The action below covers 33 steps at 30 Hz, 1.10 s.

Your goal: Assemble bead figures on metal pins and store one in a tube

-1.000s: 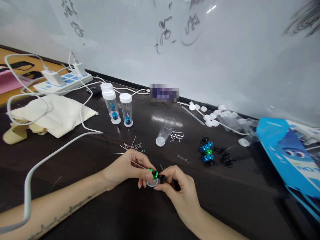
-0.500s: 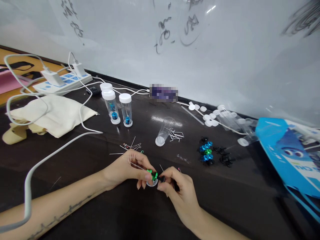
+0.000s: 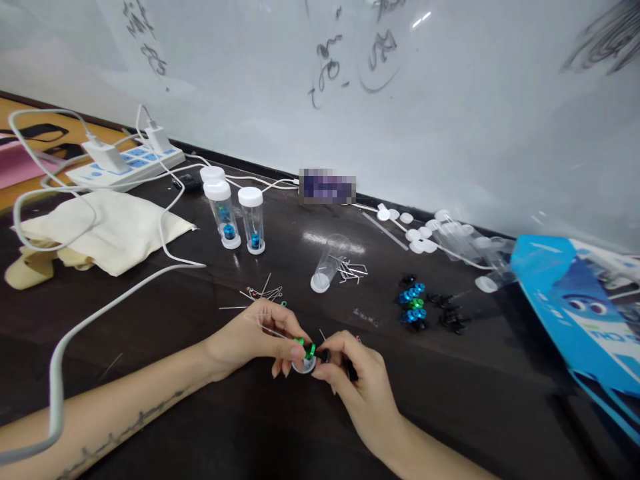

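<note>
Near the front of the dark table, my left hand (image 3: 273, 333) pinches a small shiny green piece (image 3: 311, 351) between thumb and fingers. A clear tube with a white round end cap (image 3: 304, 366) appears to lie in the same hand, mostly hidden by the fingers. My right hand (image 3: 353, 367) is closed, with thumb and index finger on a small black part (image 3: 324, 356) that meets the green piece. Whether the two parts are joined, I cannot tell. Behind my left hand lie several thin wire pins (image 3: 265, 293).
Capped tubes (image 3: 252, 223) with blue pieces stand at back left, near a power strip (image 3: 135, 160) and cream cloth (image 3: 110, 227). An open tube (image 3: 327, 267) lies beside bent wires (image 3: 353, 270). Blue and green parts (image 3: 413, 303), black clips (image 3: 453, 317) and a blue bag (image 3: 565, 300) are right.
Both hands stay in nearly the same place. The right fingers have shifted very slightly at the black part, and the green piece has turned a little.
</note>
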### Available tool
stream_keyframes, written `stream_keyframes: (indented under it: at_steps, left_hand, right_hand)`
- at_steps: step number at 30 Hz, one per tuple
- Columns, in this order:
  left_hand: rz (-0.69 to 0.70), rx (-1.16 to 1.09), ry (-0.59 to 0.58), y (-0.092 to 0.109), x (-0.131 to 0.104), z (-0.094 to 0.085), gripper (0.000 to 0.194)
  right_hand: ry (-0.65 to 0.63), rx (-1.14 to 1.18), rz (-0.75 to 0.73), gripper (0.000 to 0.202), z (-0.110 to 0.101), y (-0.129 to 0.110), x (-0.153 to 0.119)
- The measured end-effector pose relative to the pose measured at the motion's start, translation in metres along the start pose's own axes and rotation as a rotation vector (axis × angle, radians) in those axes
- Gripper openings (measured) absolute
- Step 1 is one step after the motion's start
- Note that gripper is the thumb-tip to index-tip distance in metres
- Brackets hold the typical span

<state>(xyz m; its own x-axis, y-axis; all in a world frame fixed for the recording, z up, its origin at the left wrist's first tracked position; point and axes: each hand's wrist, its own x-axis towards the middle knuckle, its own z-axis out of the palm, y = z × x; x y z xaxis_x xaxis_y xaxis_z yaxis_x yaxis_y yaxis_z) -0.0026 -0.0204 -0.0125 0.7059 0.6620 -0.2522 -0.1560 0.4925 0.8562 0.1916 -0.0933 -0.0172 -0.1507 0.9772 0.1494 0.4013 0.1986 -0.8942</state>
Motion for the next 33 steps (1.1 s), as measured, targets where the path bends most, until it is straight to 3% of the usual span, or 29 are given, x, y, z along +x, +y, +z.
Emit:
stream_keyframes:
  at_steps: [3,9,14,20,26,33]
  left_hand:
    - [0.005,0.01,0.009,-0.0002,0.0001,-0.0005,0.012]
    - [-0.004,-0.007,-0.004,-0.0006,-0.0004,0.0006,0.013]
    - [0.012,0.015,0.016,-0.0004,0.0008,-0.0014,0.013]
    - [-0.009,-0.014,0.007,0.0,-0.0004,0.0012,0.012]
    - [0.022,-0.002,0.015,-0.0002,0.0002,0.0002,0.011]
    - [0.023,-0.026,-0.002,-0.0005,0.0005,0.0008,0.01]
  right_hand:
    - [0.052,-0.01,0.005,0.012,0.0008,0.0007,0.0002]
    - [-0.049,0.043,-0.001,0.028,-0.0008,-0.0012,-0.0004]
    - [0.054,0.005,0.012,0.016,0.0018,0.0003,0.0011]
    - [-0.049,0.067,0.001,0.029,-0.0011,-0.0019,0.0007]
    - [0.053,0.036,0.035,0.012,0.0018,0.002,0.0007]
    - [-0.003,0.08,0.023,0.012,0.0017,0.0019,-0.0014]
